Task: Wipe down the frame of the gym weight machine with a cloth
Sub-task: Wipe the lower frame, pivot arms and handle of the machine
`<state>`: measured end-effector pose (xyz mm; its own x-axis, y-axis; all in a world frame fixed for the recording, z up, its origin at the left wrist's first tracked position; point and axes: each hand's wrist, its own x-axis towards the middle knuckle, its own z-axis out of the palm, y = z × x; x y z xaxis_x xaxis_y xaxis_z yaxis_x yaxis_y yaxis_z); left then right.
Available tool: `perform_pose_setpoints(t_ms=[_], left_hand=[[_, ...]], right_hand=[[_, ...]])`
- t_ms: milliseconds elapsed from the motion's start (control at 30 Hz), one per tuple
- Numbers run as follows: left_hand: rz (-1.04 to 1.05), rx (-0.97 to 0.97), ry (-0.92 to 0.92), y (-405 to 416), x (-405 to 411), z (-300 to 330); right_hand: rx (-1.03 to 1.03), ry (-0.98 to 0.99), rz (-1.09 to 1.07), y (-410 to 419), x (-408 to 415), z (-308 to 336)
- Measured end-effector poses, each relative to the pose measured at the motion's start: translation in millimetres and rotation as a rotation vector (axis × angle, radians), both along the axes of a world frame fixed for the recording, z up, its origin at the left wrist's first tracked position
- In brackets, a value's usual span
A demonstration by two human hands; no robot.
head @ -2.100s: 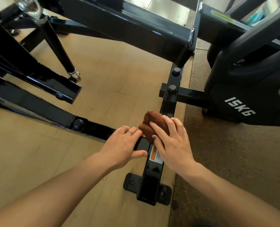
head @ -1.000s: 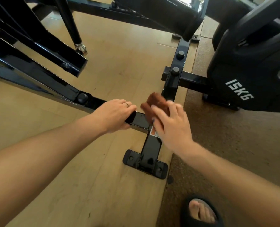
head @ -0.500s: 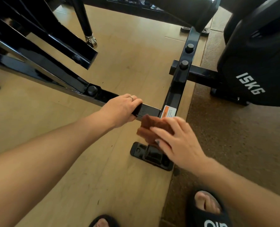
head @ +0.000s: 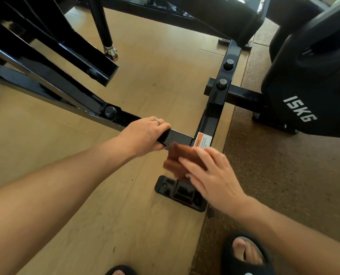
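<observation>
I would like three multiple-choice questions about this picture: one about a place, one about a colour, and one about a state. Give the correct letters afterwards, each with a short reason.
1. Where is the cloth?
A. Hanging on the weight plate
B. On the floor bar, under the right hand
C. On the wooden floor beside the sandal

2. What colour is the cloth?
A. Reddish brown
B. White
C. Blue

3. What is the left hand doing?
A. Hanging free in the air
B. Lying flat on the floor
C. Gripping the cross bar

Answers:
1 B: the right hand presses the cloth onto the floor bar, just below the warning label.
2 A: the cloth shows reddish brown against the black frame.
3 C: the left hand has its fingers curled over the cross bar.
</observation>
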<state>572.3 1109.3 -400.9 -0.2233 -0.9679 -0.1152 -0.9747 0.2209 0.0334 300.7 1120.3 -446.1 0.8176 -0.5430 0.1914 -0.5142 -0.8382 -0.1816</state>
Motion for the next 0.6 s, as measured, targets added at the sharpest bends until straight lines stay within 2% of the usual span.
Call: perform_pose_setpoints(t_ms=[133, 267, 433, 600], left_hand=[[0.005, 0.049, 0.05, -3, 4, 2], [0.002, 0.029, 0.002, -4, 17, 5], [0.123, 0.064, 0.014, 2, 45, 11], [0.198, 0.136, 0.1, 19, 64, 23]], right_hand=[[-0.069, 0.007, -0.03, -39, 7, 1], [-0.064, 0.017, -0.038, -58, 22, 7], [-0.035, 0.155, 0.13, -73, 59, 16], [-0.053, 0.154, 0.235, -75, 136, 16]])
